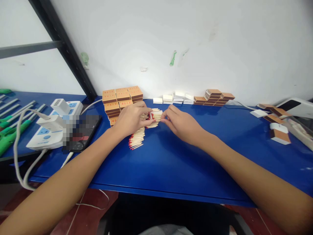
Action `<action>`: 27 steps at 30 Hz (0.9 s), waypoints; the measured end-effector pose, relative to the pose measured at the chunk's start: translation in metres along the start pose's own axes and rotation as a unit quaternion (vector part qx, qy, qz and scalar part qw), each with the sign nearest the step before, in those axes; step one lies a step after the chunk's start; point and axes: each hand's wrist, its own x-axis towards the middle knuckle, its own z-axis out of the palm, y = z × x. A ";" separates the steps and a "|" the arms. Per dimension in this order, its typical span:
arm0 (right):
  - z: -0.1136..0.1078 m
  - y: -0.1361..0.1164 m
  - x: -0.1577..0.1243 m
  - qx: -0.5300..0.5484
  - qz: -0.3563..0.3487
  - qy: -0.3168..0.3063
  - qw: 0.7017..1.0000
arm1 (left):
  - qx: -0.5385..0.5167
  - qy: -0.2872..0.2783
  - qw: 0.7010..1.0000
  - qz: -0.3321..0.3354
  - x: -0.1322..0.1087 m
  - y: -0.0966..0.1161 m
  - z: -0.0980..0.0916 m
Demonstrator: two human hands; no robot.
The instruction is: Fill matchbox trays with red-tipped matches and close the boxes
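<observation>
Between the thumb and fingers of my left hand (132,118) is a small white matchbox tray (151,115), mostly hidden, held over red-tipped matches. My right hand (181,124) has its thumb and forefinger pinched together at the pale ends of the matches (156,117); whatever is in the pinch is too small to make out. More loose matches (137,139) spread in a row toward me, red heads to the left. Just behind my left hand stand stacked orange-brown matchboxes (122,94).
White trays (168,98) and brown matchbox sleeves (212,95) line the wall. More matchbox parts (280,134) lie at the right. A power strip (46,133) with plugs and cables, a black phone-like device (91,130) and green-handled tools (14,140) occupy the left of the blue table (166,169).
</observation>
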 end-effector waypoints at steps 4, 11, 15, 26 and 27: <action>0.002 0.003 0.003 -0.049 0.009 0.043 0.998 | -0.025 -0.019 0.999 0.032 -0.001 0.002 0.001; 0.003 -0.005 0.003 -0.065 -0.004 0.046 0.997 | -0.027 -0.014 0.999 0.024 -0.001 0.002 0.001; 0.003 -0.009 0.000 -0.032 -0.027 0.077 0.996 | -0.005 0.013 1.000 -0.003 0.000 0.001 -0.001; 0.026 -0.013 0.002 -0.019 -0.079 -0.027 0.996 | 0.020 0.024 0.999 -0.036 0.002 0.000 -0.001; 0.025 -0.013 0.002 -0.016 -0.076 -0.027 0.997 | 0.019 0.023 0.999 -0.038 0.002 0.000 -0.002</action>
